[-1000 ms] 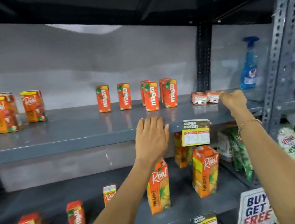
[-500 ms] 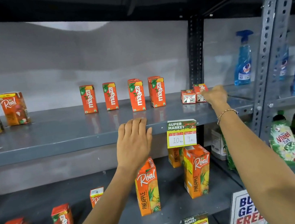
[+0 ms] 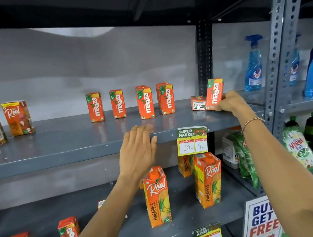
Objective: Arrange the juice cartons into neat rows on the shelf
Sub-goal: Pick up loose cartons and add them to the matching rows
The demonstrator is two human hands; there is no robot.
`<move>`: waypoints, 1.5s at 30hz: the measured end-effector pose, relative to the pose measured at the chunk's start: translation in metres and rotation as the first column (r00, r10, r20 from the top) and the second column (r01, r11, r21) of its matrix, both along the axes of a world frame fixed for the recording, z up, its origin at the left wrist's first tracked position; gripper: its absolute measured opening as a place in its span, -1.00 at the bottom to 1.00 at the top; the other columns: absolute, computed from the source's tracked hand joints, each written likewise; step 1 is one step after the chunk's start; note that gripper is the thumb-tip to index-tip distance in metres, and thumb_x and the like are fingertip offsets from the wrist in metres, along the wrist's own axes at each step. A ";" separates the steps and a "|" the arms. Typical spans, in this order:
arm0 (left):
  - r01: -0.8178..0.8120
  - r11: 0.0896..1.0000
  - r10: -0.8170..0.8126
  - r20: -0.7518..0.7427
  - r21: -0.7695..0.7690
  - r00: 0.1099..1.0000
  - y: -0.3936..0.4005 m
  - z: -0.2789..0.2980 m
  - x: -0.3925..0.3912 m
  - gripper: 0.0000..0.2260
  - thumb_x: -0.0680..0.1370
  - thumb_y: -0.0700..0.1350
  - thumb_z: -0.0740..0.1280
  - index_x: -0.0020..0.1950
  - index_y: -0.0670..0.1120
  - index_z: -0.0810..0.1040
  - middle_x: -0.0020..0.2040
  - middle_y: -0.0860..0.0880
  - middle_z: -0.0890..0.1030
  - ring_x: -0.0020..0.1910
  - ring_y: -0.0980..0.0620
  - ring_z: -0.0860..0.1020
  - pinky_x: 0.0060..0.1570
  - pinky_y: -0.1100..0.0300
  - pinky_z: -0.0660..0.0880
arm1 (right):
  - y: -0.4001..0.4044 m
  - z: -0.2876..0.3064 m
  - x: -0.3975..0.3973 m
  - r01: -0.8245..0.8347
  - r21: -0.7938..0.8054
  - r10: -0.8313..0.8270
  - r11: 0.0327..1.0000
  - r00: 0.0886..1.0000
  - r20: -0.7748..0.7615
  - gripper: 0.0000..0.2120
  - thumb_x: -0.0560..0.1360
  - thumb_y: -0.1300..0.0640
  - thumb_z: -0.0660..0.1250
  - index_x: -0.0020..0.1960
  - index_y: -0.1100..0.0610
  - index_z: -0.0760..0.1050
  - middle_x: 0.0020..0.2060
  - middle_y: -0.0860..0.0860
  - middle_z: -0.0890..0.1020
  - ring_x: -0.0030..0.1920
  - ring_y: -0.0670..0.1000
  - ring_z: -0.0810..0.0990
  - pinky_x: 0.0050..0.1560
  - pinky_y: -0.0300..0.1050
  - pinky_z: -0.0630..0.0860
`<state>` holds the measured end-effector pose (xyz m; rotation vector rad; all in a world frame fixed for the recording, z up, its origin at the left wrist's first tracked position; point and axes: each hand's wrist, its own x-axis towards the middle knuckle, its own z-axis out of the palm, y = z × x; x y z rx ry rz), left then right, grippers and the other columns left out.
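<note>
Head view: grey metal shelf (image 3: 60, 154), upper tier at chest height, lower tier beneath.
Right hand (image 3: 229, 102): arm stretched forward and up to the far right end of the upper tier; wrist bent, beaded bracelet (image 3: 252, 123) on it; fingers curled around the lower right side of a Maaza carton (image 3: 214, 94), thumb tip at its bottom edge.
Held Maaza carton: nearly upright, leaning slightly right, base at the shelf surface; whether it rests fully cannot be told.
Fallen carton (image 3: 197, 103): lying on its side, just left of the held one, touching or nearly so.
Left hand (image 3: 137, 153): forearm raised from lower left, palm flat against the front lip of the upper tier, fingers pressed together and hooked over the edge, holding nothing.
Standing Maaza row (image 3: 129, 104): four upright positions left of the fallen carton, the two on the right with a second carton behind.
Real cartons (image 3: 17, 117): far left, upper tier.
Price tag (image 3: 192, 140): on the lip, right of the left hand.
Lower tier: Real pineapple cartons (image 3: 157, 196), scattered small Maaza cartons (image 3: 69, 232).
</note>
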<state>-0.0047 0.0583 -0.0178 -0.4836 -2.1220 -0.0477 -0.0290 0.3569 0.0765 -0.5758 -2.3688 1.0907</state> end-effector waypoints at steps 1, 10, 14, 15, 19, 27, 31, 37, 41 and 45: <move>0.001 1.000 -0.002 0.008 0.024 1.000 -0.008 0.001 0.001 -0.61 0.60 0.02 0.07 0.15 -0.17 0.57 0.08 -0.12 0.64 0.10 -0.12 0.61 0.17 0.00 0.49 | -0.006 0.001 0.006 -0.015 0.014 0.015 1.000 1.000 0.005 -0.52 0.37 0.12 0.49 0.23 0.25 0.49 0.19 0.17 0.60 0.18 0.15 0.57 0.15 0.00 0.46; -0.152 0.985 0.155 -0.029 0.080 0.988 -0.151 0.000 0.005 -0.64 0.61 -0.02 0.05 0.07 -0.19 0.56 0.01 -0.14 0.61 0.04 -0.16 0.55 0.27 -0.03 0.30 | -0.144 -0.004 0.044 -0.307 0.055 0.308 0.950 0.952 -0.006 -0.51 0.35 0.07 0.52 0.22 0.18 0.49 0.18 0.08 0.61 0.18 0.10 0.57 0.14 -0.08 0.43; -0.213 0.973 0.217 -0.042 0.083 0.975 -0.213 0.005 0.007 -0.64 0.60 -0.02 0.04 0.03 -0.20 0.55 -0.02 -0.14 0.61 0.00 -0.17 0.54 0.26 -0.03 0.30 | -0.214 -0.004 0.027 -0.416 0.094 0.422 0.904 0.905 -0.048 -0.50 0.31 0.06 0.54 0.19 0.16 0.51 0.11 -0.03 0.61 0.10 0.00 0.57 0.16 -0.08 0.47; -0.224 0.971 0.228 -0.051 0.083 0.972 -0.227 0.005 0.007 -0.64 0.60 -0.02 0.04 0.03 -0.20 0.56 -0.02 -0.15 0.61 0.00 -0.18 0.54 0.26 -0.04 0.30 | -0.229 -0.003 0.021 -0.433 0.097 0.439 0.896 0.898 -0.041 -0.50 0.31 0.06 0.54 0.18 0.17 0.50 0.09 -0.04 0.61 0.09 -0.01 0.57 0.13 -0.09 0.47; -0.208 0.976 0.214 -0.126 0.063 0.969 -0.261 0.000 0.004 -0.63 0.60 -0.03 0.04 0.05 -0.22 0.56 -0.02 -0.16 0.61 -0.04 -0.20 0.54 0.17 -0.02 0.32 | -0.283 0.007 -0.004 -0.474 0.139 0.485 0.869 0.873 -0.051 -0.55 0.33 0.07 0.53 0.16 0.19 0.53 0.14 0.10 0.64 0.13 0.10 0.61 0.04 -0.12 0.45; -0.190 0.980 0.198 -0.193 0.056 0.961 -0.264 -0.006 -0.007 -0.66 0.59 -0.03 0.07 0.02 -0.18 0.57 -0.04 -0.12 0.61 -0.11 -0.15 0.54 -0.01 0.04 0.33 | -0.358 0.021 -0.060 -0.466 0.233 0.477 0.854 0.879 0.007 -0.48 0.33 0.14 0.53 0.24 0.23 0.48 0.21 0.15 0.59 0.19 0.15 0.58 0.14 -0.10 0.46; -0.192 0.980 0.198 -0.188 0.050 0.962 -0.265 -0.007 -0.009 -0.67 0.58 -0.03 0.09 0.01 -0.18 0.58 -0.02 -0.13 0.62 -0.10 -0.15 0.56 -0.02 0.04 0.34 | -0.366 0.009 -0.076 -0.460 0.287 0.458 0.840 0.886 0.078 -0.37 0.34 0.07 0.52 0.32 0.23 0.39 0.24 0.18 0.54 0.22 0.17 0.54 0.20 -0.03 0.45; -0.194 0.980 0.200 -0.182 0.051 0.963 -0.264 -0.007 -0.010 -0.66 0.57 -0.03 0.10 0.01 -0.18 0.60 -0.03 -0.12 0.63 -0.10 -0.14 0.58 0.00 0.06 0.34 | -0.364 0.008 -0.078 -0.501 0.295 0.489 0.814 0.864 0.119 -0.35 0.37 0.04 0.50 0.36 0.20 0.35 0.27 0.15 0.52 0.26 0.16 0.52 0.27 0.01 0.44; -0.192 0.978 0.203 -0.145 0.081 0.968 -0.260 -0.006 -0.007 -0.66 0.57 -0.02 0.09 -0.01 -0.17 0.59 -0.05 -0.12 0.64 -0.11 -0.13 0.58 0.01 0.08 0.32 | -0.353 0.008 -0.065 -0.552 0.259 0.532 0.793 0.834 0.147 -0.44 0.42 0.07 0.45 0.34 0.21 0.37 0.29 0.12 0.52 0.28 0.14 0.51 0.26 -0.01 0.41; -0.197 0.934 0.226 -0.063 0.299 0.972 -0.242 -0.001 0.001 -0.69 0.60 -0.03 0.05 -0.09 -0.13 0.52 -0.10 -0.09 0.60 -0.11 -0.09 0.53 0.05 0.09 0.32 | -0.313 0.006 -0.040 -0.488 0.198 0.516 0.850 0.846 -0.132 -0.71 0.45 0.16 0.41 0.14 0.22 0.57 0.09 0.13 0.66 0.12 0.07 0.62 0.14 -0.06 0.50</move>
